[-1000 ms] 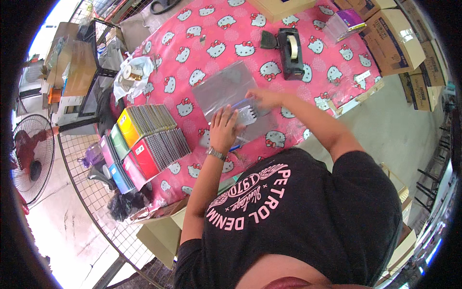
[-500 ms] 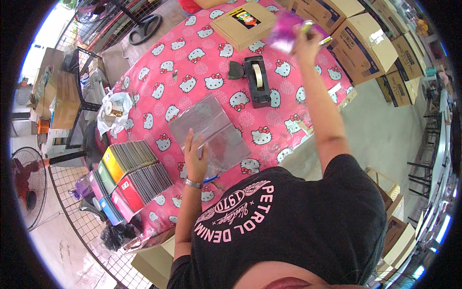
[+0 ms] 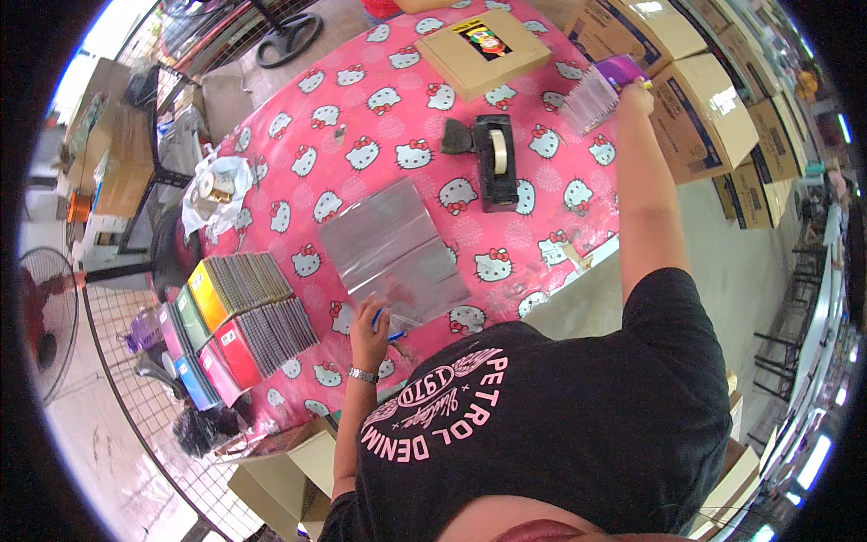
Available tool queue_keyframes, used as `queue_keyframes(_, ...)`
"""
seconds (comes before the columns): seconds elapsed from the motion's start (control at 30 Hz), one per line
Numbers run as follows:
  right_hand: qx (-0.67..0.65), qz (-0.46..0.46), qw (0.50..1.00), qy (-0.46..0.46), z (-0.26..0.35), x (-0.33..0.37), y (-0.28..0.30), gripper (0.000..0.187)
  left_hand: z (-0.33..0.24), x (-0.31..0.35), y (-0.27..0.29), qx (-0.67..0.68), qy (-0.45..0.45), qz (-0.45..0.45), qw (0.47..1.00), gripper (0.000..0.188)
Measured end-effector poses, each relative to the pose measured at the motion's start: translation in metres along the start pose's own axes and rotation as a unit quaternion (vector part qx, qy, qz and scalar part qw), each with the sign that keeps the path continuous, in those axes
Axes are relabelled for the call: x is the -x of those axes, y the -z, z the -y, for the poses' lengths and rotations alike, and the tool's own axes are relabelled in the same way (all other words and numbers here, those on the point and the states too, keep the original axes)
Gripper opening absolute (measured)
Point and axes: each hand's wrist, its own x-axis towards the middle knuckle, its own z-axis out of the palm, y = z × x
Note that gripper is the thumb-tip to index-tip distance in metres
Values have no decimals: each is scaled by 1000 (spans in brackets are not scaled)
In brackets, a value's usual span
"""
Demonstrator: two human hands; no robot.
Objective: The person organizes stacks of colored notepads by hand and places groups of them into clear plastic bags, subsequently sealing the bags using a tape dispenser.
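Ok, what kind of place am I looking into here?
Likely a small packing or stockroom workspace. Stacked cardboard cartons line the floor, a tape dispenser sits on the pink patterned table, and rows of slim cases stand filed at its near edge.

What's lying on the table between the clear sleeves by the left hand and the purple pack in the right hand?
In the head view, a black tape dispenser sits between the clear sleeves and the purple pack; otherwise only tablecloth.
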Motion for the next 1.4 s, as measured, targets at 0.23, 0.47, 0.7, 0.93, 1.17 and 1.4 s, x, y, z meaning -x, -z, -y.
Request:
queue_keyframes(0.23, -126, -233, 926, 269, 32, 186, 11, 50, -13, 32, 104, 8, 14, -232, 973, 16)
queue_keyframes(0.47, -243, 425, 566, 663, 38, 622, 10, 28, 37, 30, 289, 100, 7, -558, 824, 18)
queue_keyframes(0.7, -135, 499, 603, 608, 102, 850, 23, 25, 222, 17, 403, -96, 105, -527, 838, 21)
queue_keyframes(0.93, 62, 302, 559, 770, 106, 915, 18, 38, 249, 14, 407, -130, 217, -413, 875, 31)
queue_keyframes(1.17, 106, 254, 535, 799, 110, 951, 26, 30, 286, 27, 442, -162, 233, -358, 889, 48)
queue_keyframes(1.4, 43, 474, 698, 535, 128, 932, 30, 47, 242, 6, 431, -208, 292, -352, 865, 74)
